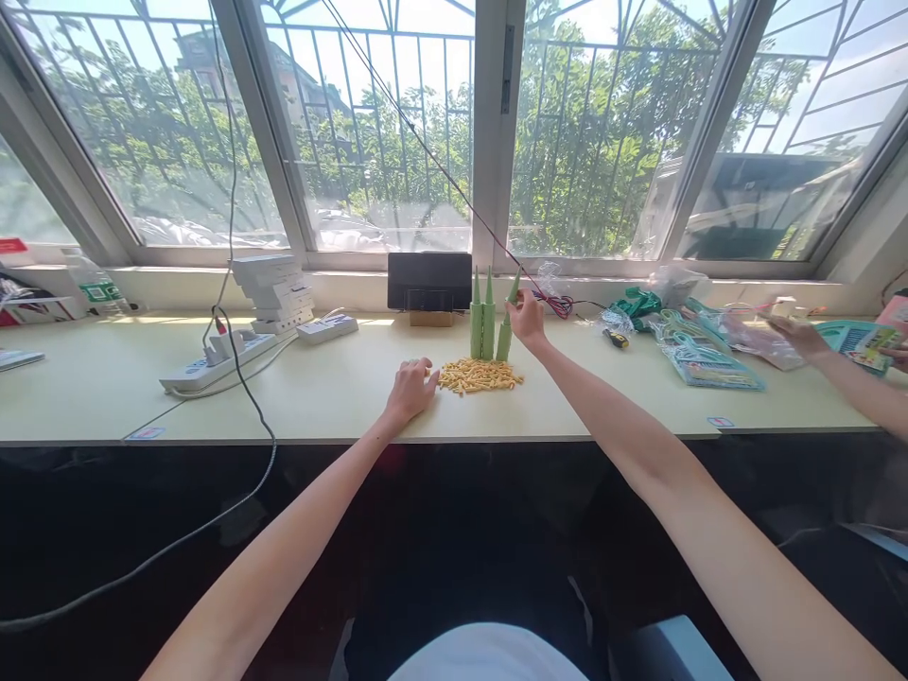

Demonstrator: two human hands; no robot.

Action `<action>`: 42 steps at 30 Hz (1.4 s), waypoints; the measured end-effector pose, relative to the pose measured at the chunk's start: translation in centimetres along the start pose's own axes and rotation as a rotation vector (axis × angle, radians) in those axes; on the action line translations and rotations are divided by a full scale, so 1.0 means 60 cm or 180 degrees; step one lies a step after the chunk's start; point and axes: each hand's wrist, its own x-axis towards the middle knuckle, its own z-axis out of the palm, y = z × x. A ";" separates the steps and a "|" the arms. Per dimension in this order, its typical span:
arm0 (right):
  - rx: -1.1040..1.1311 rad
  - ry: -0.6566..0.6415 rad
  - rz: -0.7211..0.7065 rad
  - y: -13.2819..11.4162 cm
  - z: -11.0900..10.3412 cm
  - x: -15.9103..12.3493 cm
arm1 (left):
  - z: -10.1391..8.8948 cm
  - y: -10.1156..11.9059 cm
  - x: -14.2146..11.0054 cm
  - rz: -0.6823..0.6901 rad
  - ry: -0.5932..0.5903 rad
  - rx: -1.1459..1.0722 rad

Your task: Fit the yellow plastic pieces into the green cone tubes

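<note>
A loose heap of small, yellow, peg-like pieces (480,376) lies on the table in front of me. Behind it stand two slim, light green columns (482,326) with pointed tips, side by side. Just right of them is a third, shorter green column (503,340). My right hand (529,320) pinches a green pointed cone (515,287) over that column; whether the two touch is hard to tell. At the heap's left edge my left hand (412,390) rests on the table with its fingers curled in. Anything inside those fingers is hidden.
A dark tablet (429,281) on a brown stand is at the back. Left are a power strip (227,361), a black cable and a white stack (273,293). Bagged items (709,350) lie right, near another person's hand (798,336). The table's front edge (497,440) is close.
</note>
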 end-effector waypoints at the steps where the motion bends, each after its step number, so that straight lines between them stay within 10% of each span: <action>1: 0.0022 0.0021 0.0004 -0.001 0.000 0.008 | 0.000 0.000 0.000 0.0003 0.0004 0.0005; 10: 0.0121 0.0082 -0.0228 -0.023 -0.017 0.054 | -0.003 0.003 -0.003 0.0050 0.0066 0.0006; 18: 0.0012 0.0949 -0.1250 -0.057 -0.055 0.048 | -0.007 0.007 -0.003 0.0014 0.0141 0.0055; 26: -0.0194 -0.0187 -0.2133 -0.040 -0.037 -0.077 | -0.012 0.004 -0.007 -0.0011 0.0363 0.0144; 34: 0.0464 -0.0858 -0.1561 -0.018 0.018 -0.127 | -0.019 0.011 -0.005 0.0530 0.0835 -0.0075; 42: 0.0682 -0.0948 -0.0752 -0.002 0.034 -0.155 | -0.016 0.070 0.090 0.0768 0.1260 -0.0908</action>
